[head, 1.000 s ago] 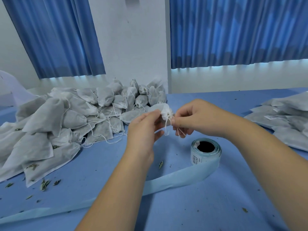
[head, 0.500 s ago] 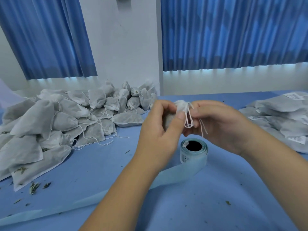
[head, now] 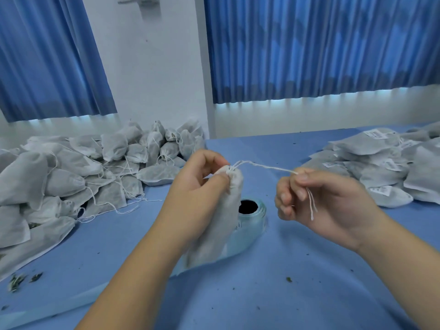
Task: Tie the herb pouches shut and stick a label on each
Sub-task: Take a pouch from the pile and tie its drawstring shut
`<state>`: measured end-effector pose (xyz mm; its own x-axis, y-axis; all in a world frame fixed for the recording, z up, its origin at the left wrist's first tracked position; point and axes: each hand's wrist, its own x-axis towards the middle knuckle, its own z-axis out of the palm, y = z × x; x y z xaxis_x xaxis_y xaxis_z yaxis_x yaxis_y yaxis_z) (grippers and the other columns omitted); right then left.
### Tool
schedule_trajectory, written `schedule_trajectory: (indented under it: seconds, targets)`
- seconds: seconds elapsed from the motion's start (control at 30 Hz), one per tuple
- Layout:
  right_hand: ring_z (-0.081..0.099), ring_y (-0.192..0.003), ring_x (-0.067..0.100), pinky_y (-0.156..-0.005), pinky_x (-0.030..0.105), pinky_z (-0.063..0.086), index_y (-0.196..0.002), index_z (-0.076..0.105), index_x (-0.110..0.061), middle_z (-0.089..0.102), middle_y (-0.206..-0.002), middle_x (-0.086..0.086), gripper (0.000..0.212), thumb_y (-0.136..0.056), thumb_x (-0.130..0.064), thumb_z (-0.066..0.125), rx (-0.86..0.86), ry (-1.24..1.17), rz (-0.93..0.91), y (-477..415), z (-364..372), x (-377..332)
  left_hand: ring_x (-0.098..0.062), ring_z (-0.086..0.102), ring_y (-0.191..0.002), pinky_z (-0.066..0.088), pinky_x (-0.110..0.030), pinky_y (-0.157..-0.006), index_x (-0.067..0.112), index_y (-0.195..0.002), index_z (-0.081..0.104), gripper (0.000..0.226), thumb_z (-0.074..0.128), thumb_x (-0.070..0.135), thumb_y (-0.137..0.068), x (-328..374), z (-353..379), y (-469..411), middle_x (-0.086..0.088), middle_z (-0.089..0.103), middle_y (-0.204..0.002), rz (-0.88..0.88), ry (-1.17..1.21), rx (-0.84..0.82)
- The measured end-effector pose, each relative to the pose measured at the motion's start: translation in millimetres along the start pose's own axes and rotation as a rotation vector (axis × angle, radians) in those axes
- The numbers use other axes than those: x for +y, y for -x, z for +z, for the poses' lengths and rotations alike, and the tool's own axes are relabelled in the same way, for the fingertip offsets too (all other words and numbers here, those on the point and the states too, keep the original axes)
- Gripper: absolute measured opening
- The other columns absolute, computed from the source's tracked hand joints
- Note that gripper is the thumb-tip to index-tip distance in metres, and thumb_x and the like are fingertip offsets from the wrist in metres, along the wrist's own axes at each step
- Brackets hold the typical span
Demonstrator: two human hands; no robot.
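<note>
My left hand [head: 197, 194] grips the gathered neck of a white herb pouch [head: 217, 222], which hangs down above the table. Its drawstring [head: 266, 166] runs taut to the right, where my right hand [head: 307, 196] pinches it between thumb and fingers; the loose string ends dangle below that hand. Behind and beneath the pouch stands a roll of labels [head: 252, 214] with a long pale-blue backing strip trailing off to the lower left.
A large heap of pouches with loose strings [head: 78, 177] covers the left of the blue table [head: 273, 282]. A stack of flat pouches bearing white labels [head: 385, 163] lies at the right. Herb crumbs [head: 16, 281] are scattered near the left edge.
My hands have moved apart: the right hand pulled the drawstring out to the right until taut, and the pouch now hangs lower from my left hand.
</note>
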<state>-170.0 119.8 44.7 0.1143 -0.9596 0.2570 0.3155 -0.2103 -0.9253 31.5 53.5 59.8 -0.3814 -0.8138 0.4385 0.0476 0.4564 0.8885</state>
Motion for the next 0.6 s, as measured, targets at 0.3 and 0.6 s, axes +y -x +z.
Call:
schedule_trajectory:
  seconds: [0.3, 0.6]
  targets:
    - [0.048, -0.059, 0.02, -0.055, 0.027, 0.043, -0.046, 0.048, -0.013, 0.051, -0.063, 0.006, 0.025, -0.055, -0.026, 0.067, 0.169, -0.077, -0.12, 7, -13, -13, 0.002, 0.06, -0.073, 0.045, -0.01, -0.065, 0.029, -0.093, 0.073, 0.032, 0.069, 0.058, -0.081, 8, 1, 10, 0.012, 0.071, -0.082, -0.167, -0.193, -0.445]
    - [0.045, -0.058, 0.016, -0.054, 0.025, 0.038, -0.041, 0.042, -0.015, 0.046, -0.062, 0.003, 0.026, -0.065, -0.016, 0.05, 0.34, -0.027, -0.088, 8, -17, -10, -0.009, 0.067, -0.073, 0.049, -0.02, -0.069, 0.018, -0.067, 0.071, 0.02, 0.052, 0.021, -0.068, 1, 11, 13, -0.001, 0.074, -0.078, -0.301, -0.195, -0.503]
